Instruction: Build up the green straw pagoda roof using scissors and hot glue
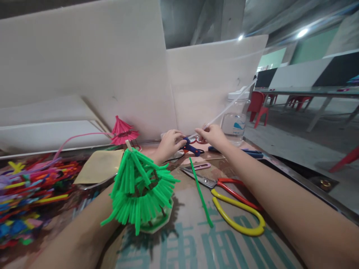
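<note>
Mid-frame, a slim, translucent white stick (pixel 232 103), likely light and bendy, is best pinched low, as by the right hand (pixel 215 135); a blue plastic glue gun (pixel 193 149) is clasped by the left hand (pixel 169 145).

A tall, off-white panel (pixel 78 63) stands at the back, with a lower off-white panel (pixel 202 86) to its right. A clear plastic jar with a white lid and a blue mark (pixel 234 121) stands upright before the lower one. At the left lies a heap of many-coloured fuzzy strips (pixel 36 203); a pale yellow flat sheet (pixel 98 167) lies just beside it. Beyond the sheet is a small, tiered pink model (pixel 123 130). Farther right, a red plastic chair (pixel 256 106) stands by a long, metal-legged table (pixel 311 91), under a bright ceiling light (pixel 302 33).
</note>
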{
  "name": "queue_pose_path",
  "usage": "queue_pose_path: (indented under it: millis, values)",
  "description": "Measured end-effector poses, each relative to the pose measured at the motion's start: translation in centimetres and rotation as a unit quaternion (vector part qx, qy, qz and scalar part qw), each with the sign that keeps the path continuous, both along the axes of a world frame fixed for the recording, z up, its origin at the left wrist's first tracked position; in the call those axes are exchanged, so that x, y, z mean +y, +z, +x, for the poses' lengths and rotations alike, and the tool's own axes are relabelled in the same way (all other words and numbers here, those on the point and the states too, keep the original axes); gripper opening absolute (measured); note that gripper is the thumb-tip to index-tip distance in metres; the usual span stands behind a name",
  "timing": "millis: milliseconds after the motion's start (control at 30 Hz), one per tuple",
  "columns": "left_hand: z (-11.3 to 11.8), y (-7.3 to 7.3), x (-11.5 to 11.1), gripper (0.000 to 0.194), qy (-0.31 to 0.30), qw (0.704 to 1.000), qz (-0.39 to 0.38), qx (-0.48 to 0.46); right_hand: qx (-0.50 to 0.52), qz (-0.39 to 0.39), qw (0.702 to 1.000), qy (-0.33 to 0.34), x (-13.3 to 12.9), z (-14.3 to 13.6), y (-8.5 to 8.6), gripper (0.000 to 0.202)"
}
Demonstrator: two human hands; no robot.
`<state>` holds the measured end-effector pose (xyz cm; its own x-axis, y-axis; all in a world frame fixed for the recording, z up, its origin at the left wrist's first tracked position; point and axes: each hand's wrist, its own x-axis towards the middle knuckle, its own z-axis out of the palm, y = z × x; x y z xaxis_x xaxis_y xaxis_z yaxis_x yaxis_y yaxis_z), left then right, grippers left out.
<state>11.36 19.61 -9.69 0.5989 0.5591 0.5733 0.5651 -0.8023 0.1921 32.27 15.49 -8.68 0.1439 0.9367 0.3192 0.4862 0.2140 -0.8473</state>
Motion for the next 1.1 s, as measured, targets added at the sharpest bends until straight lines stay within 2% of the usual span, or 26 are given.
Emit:
queue_pose_path:
  millis: [133,233,400,600,767,867,933,1000,1100]
  values:
    - [-0.1,0.2,-0.2,0.025,0.002,1.000,-0.007,0.001,0.026,0.002,0.999,0.022,-0.3,-0.1,0.1,0.031]
    - [-0.4,0.3,-0.2,0.027,0.001,1.000,-0.019,0.001,0.036,-0.009,0.998,0.044,-0.4,0.1,0.1,0.036]
    - [-0.9,1.1,0.0,0.028,0.005,0.999,-0.046,-0.016,0.049,-0.026,0.996,0.071,0.2,0.5,-0.9,0.041]
    - [-1.9,4.0,0.1,0.035,0.049,0.992,-0.083,-0.077,0.011,-0.031,0.994,0.104,0.7,0.2,-1.9,0.036]
    - [-5.2,6.5,-0.6,0.044,0.053,0.982,-0.159,-0.088,-0.039,-0.043,0.990,0.131,0.4,0.0,-2.7,0.026]
    - [-7.8,8.4,-2.1,0.057,0.058,0.974,-0.188,-0.112,-0.075,-0.052,0.986,0.137,0.1,-0.5,-3.6,0.029]
    - [-9.2,9.9,-3.8,0.059,0.062,0.955,-0.220,-0.190,-0.102,-0.064,0.983,0.135,0.0,-1.1,-4.1,0.032]
    - [-10.2,11.2,-6.2,0.054,0.051,0.944,-0.228,-0.232,-0.126,-0.071,0.982,0.122,0.0,-1.8,-4.4,0.033]
    - [-10.9,12.4,-10.8,0.051,0.056,0.950,-0.194,-0.240,-0.149,-0.066,0.983,0.087,-0.2,-2.8,-4.6,0.032]
